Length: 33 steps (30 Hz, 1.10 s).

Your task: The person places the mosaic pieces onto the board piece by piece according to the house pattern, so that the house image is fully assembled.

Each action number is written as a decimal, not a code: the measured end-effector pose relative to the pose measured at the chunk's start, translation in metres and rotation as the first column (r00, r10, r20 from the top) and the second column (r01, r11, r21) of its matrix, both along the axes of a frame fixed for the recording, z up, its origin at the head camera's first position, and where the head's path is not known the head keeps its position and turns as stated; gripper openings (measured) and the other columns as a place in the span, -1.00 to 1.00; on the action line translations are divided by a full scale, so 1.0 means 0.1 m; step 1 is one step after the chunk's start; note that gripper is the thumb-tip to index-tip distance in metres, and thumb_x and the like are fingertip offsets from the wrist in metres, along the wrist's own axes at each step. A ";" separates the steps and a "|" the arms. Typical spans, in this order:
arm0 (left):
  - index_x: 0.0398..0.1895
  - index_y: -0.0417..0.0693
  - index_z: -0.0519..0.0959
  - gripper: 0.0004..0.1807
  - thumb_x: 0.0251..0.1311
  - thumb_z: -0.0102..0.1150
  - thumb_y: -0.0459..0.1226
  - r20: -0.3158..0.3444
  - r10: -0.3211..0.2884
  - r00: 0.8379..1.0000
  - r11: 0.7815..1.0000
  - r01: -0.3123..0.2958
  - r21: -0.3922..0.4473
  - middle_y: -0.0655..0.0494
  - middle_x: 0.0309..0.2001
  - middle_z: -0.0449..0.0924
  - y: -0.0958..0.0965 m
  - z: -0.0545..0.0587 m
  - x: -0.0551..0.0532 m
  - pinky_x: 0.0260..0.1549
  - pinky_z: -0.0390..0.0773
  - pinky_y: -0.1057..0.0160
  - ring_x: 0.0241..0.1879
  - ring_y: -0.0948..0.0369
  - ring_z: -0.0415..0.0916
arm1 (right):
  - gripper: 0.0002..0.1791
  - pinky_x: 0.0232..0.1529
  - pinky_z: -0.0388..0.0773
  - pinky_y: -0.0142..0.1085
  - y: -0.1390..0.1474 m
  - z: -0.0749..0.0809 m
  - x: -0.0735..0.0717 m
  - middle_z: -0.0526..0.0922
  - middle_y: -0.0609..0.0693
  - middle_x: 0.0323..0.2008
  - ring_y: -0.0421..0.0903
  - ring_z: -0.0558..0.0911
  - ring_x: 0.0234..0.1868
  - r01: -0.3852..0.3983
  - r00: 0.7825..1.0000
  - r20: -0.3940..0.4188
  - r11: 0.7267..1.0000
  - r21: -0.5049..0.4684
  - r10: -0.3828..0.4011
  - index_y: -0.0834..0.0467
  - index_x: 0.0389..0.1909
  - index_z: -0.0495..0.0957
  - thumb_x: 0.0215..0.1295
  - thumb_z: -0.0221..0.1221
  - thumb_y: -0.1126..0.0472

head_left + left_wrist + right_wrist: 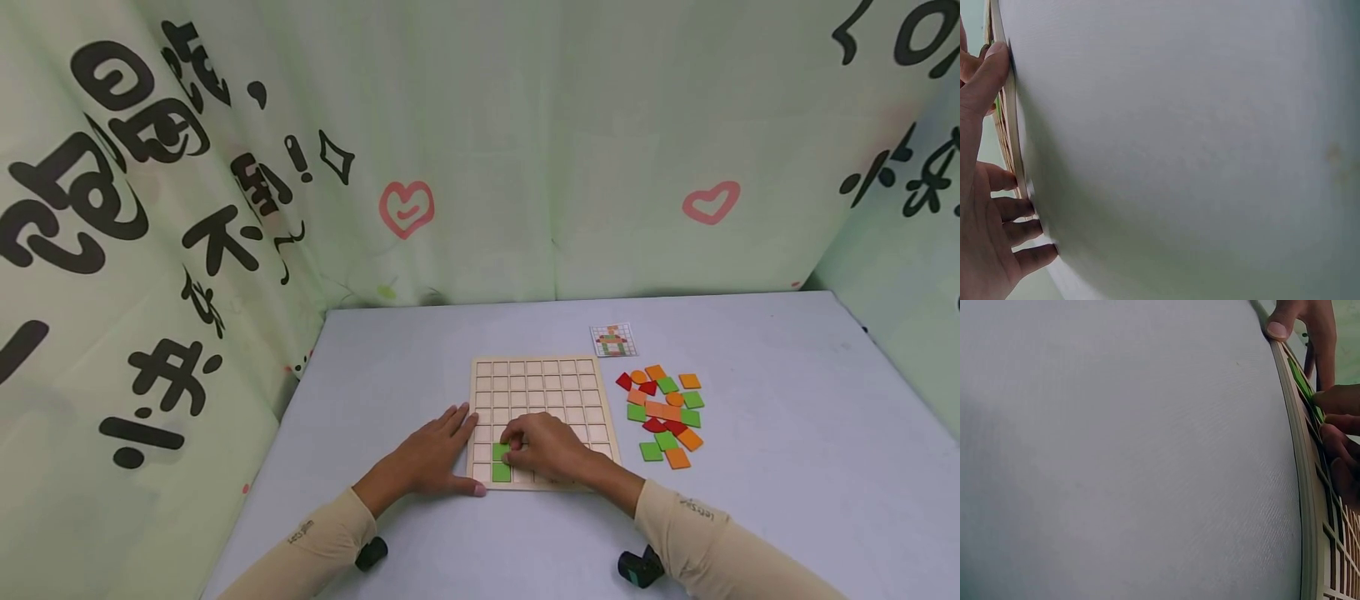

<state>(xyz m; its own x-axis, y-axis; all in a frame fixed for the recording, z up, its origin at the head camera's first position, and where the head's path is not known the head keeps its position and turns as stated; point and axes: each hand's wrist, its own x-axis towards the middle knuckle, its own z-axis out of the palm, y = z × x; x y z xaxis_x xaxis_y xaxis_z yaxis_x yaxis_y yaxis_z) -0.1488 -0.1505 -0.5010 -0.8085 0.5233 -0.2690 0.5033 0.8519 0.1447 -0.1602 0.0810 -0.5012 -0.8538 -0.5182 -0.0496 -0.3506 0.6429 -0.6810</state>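
A wooden grid board (536,367) lies on the table. Two green square tiles sit near its front left corner: a lower green tile (501,473) in a cell, and an upper green tile (499,452) just behind it. Over the board, my right hand (551,446) pinches the upper tile between thumb and curled forefinger; the right wrist view shows these fingertips at a green tile (1300,380). My left hand (435,454) rests against the board's left side, fingers straight, with the thumb (991,69) at the front edge. The right hand hides several cells.
Right of the board lie loose orange, green and red pieces, among them an orange tile (677,458) and an orange disc (674,400). A small pattern card (613,340) lies behind them. Curtains (480,150) with black lettering and pink hearts surround the white table (787,400).
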 end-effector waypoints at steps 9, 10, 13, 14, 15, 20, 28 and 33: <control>0.61 -0.05 0.02 0.26 0.01 0.08 0.52 0.000 0.001 1.000 1.000 -0.001 -0.003 -0.06 0.62 -0.04 0.00 -0.02 -0.01 0.39 0.30 -0.06 0.58 -0.05 -0.01 | -0.77 -0.41 0.41 -0.40 0.01 0.00 0.03 0.58 -0.24 -0.47 -0.27 0.49 -0.44 -0.003 1.000 -0.005 1.000 0.018 0.003 0.11 -0.17 0.74 0.15 0.44 0.17; 0.61 -0.05 0.02 0.26 0.01 0.08 0.53 0.001 0.002 1.000 1.000 -0.002 -0.004 -0.06 0.62 -0.04 0.00 -0.03 -0.01 0.39 0.30 -0.06 0.58 -0.05 -0.01 | -0.76 -0.41 0.41 -0.40 0.02 0.00 0.03 0.58 -0.25 -0.47 -0.27 0.49 -0.43 -0.005 1.000 -0.003 1.000 0.018 0.006 0.11 -0.16 0.73 0.15 0.44 0.16; 0.61 -0.04 0.02 0.26 0.01 0.09 0.52 0.000 0.004 1.000 1.000 -0.004 -0.005 -0.06 0.62 -0.04 -0.01 -0.04 -0.01 0.39 0.31 -0.06 0.58 -0.04 -0.01 | -0.73 -0.39 0.43 -0.40 0.08 0.02 0.05 0.59 -0.25 -0.45 -0.26 0.50 -0.41 -0.020 1.000 0.005 1.000 0.005 0.020 0.10 -0.12 0.72 0.17 0.43 0.14; 0.61 -0.04 0.02 0.25 0.01 0.09 0.52 -0.001 0.005 1.000 1.000 -0.005 -0.005 -0.06 0.62 -0.04 -0.01 -0.04 -0.01 0.39 0.31 -0.06 0.58 -0.04 -0.01 | -0.73 -0.38 0.44 -0.41 0.11 0.02 0.05 0.60 -0.25 -0.44 -0.26 0.51 -0.40 -0.030 1.000 0.006 1.000 -0.004 0.030 0.10 -0.11 0.72 0.18 0.42 0.14; 0.61 -0.04 0.02 0.25 0.01 0.09 0.52 -0.003 0.004 1.000 1.000 -0.004 -0.006 -0.06 0.62 -0.04 -0.01 -0.05 -0.01 0.39 0.31 -0.06 0.58 -0.04 -0.01 | -0.74 -0.37 0.46 -0.41 0.14 0.03 0.05 0.61 -0.25 -0.42 -0.26 0.51 -0.39 -0.040 0.999 0.012 0.999 -0.018 0.041 0.10 -0.09 0.71 0.20 0.41 0.15; 0.61 -0.05 0.03 0.25 0.02 0.09 0.52 -0.006 0.003 1.000 1.000 -0.003 -0.003 -0.07 0.62 -0.04 -0.01 -0.05 -0.01 0.38 0.31 -0.07 0.58 -0.04 -0.01 | -0.75 -0.37 0.49 -0.43 0.36 0.05 0.02 0.62 -0.24 -0.35 -0.26 0.51 -0.41 -0.097 0.994 0.036 0.992 -0.077 0.100 0.09 -0.05 0.68 0.28 0.35 0.14; 0.61 -0.06 0.03 0.25 0.02 0.07 0.52 -0.028 0.000 1.000 1.000 0.000 -0.021 -0.07 0.61 -0.03 0.00 -0.04 0.00 0.40 0.30 -0.04 0.58 -0.04 0.00 | -0.73 -0.41 0.51 -0.43 0.79 0.05 -0.02 0.62 -0.22 -0.30 -0.27 0.50 -0.44 -0.100 0.994 0.042 0.992 -0.083 0.104 0.10 -0.02 0.68 0.32 0.32 0.10; 0.61 -0.06 0.03 0.25 0.02 0.08 0.52 -0.028 -0.001 1.000 1.000 0.000 -0.026 -0.07 0.61 -0.02 0.00 -0.04 0.00 0.39 0.31 -0.05 0.58 -0.04 0.01 | -0.77 -0.42 0.53 -0.42 1.11 0.07 -0.03 0.63 -0.20 -0.29 -0.26 0.53 -0.42 -0.060 0.997 0.053 0.997 -0.058 0.063 0.09 -0.03 0.67 0.35 0.29 0.13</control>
